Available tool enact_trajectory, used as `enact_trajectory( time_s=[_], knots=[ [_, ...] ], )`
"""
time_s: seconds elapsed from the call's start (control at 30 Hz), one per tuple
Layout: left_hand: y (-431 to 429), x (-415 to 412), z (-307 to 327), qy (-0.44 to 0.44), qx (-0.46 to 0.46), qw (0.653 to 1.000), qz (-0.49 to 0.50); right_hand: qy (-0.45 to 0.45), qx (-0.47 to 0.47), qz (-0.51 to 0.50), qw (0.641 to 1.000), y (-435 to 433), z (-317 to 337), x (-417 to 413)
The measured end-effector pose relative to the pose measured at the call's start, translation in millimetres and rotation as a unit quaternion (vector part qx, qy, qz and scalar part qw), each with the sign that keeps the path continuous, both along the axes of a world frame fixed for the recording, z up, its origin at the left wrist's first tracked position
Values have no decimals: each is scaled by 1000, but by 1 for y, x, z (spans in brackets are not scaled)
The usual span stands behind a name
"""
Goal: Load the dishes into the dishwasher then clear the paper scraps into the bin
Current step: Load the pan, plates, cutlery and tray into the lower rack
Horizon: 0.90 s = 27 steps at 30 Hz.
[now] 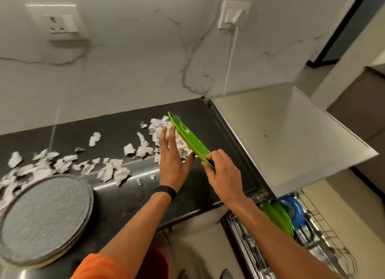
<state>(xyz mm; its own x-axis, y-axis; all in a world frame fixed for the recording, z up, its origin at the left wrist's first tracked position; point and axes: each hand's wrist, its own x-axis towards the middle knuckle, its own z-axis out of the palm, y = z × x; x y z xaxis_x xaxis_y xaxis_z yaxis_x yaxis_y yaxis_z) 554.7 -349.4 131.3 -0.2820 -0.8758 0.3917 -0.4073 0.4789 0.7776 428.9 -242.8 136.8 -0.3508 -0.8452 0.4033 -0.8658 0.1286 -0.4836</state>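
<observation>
Green plate [188, 138] stands tilted on its edge on the dark counter [116, 124], the right hand [220, 168] pinching its near rim so that it serves as a scoop (my reading). The left hand [170, 156], fingers straight, presses a heap of paper scraps [157, 123] against its face. More scraps trail off toward 8 o'clock, too many to count. At 5 o'clock the dishwasher rack [325, 222] holds two green plates [277, 216] and one blue dish [292, 209]. One round grey tray [43, 218] sits at 7 o'clock.
</observation>
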Motion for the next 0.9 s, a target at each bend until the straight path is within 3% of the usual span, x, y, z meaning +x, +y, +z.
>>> enact_trajectory(
  time_s=[0.3, 0.57, 0.9],
  knots=[
    [31, -119, 1, -34, -70, 983, -166, -14, 23, -153, 988, 103, -9, -85],
    [124, -226, -13, -99, -182, 902, -380, -13, -4, -300, 954, 230, -23, -138],
    [233, -301, -69, -218, -156, 845, -462, -32, 81, -320, 943, 359, -75, -205]
  ],
)
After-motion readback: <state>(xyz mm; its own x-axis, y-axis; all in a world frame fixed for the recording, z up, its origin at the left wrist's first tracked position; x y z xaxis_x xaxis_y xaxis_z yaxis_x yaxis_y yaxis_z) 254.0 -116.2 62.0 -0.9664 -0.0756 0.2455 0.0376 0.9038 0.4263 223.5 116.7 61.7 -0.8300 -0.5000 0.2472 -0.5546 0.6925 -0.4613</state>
